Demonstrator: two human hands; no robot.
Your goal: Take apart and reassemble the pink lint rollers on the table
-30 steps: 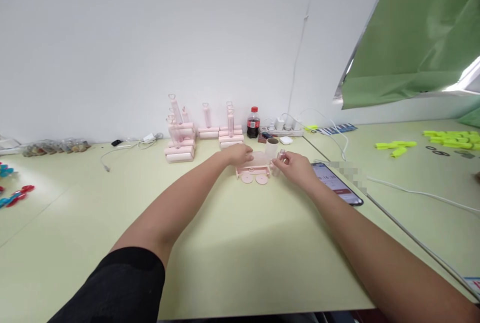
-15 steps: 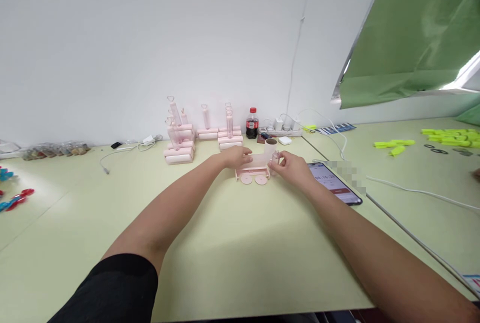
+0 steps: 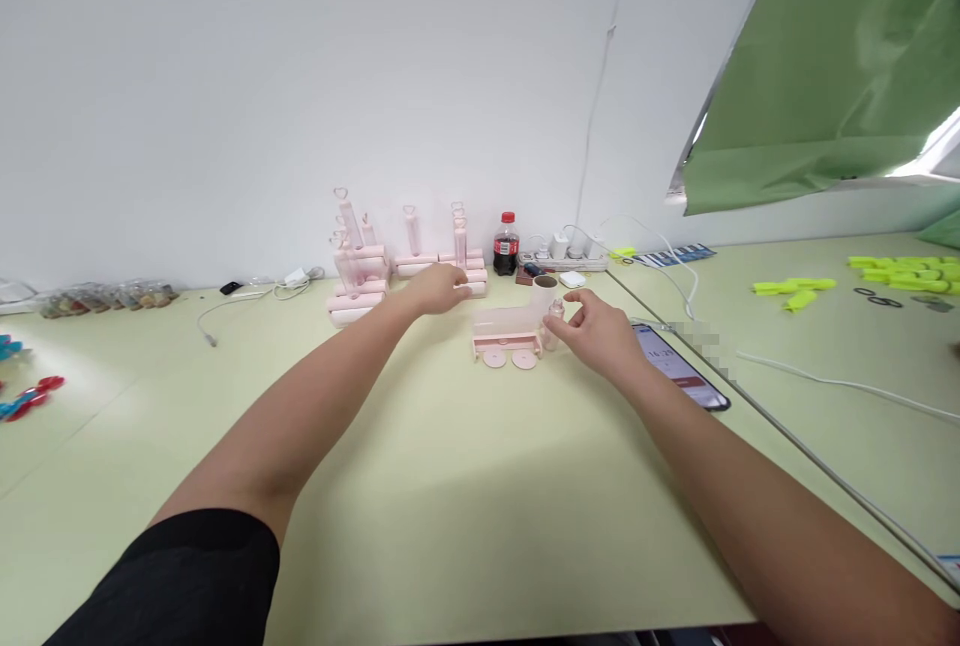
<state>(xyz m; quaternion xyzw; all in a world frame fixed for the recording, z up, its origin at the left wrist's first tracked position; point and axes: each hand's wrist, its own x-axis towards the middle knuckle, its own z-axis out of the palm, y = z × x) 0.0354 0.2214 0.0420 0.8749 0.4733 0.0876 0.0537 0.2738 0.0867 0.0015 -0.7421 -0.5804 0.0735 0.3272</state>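
My left hand (image 3: 441, 289) is held with its fingers apart over the front of the pink roller-like pieces (image 3: 474, 288), and I cannot tell whether it touches them. A small clear pink bottle-like part (image 3: 555, 324) stands upright beside the thumb of my right hand (image 3: 596, 328), whose fingers are spread. Between the hands lies an open pink case (image 3: 506, 324) with a translucent upright panel. Two flat pink discs (image 3: 494, 358) rest in front of it. Just behind the bottle-like part stands a paper-wrapped roll (image 3: 544, 291) with a dark hollow core.
More pink pieces with heart-shaped loops (image 3: 358, 276) stand along the wall. A cola bottle (image 3: 506, 246) and a power strip (image 3: 566, 261) are at the back. On the right are a phone (image 3: 686, 371), white cables and yellow-green pieces (image 3: 795, 288). Bagged items (image 3: 109, 299) lie far left.
My left hand has left the pink case and moved left and back toward the pink pieces. My right hand has loosened its fingers from the bottle-like part, which stays upright.
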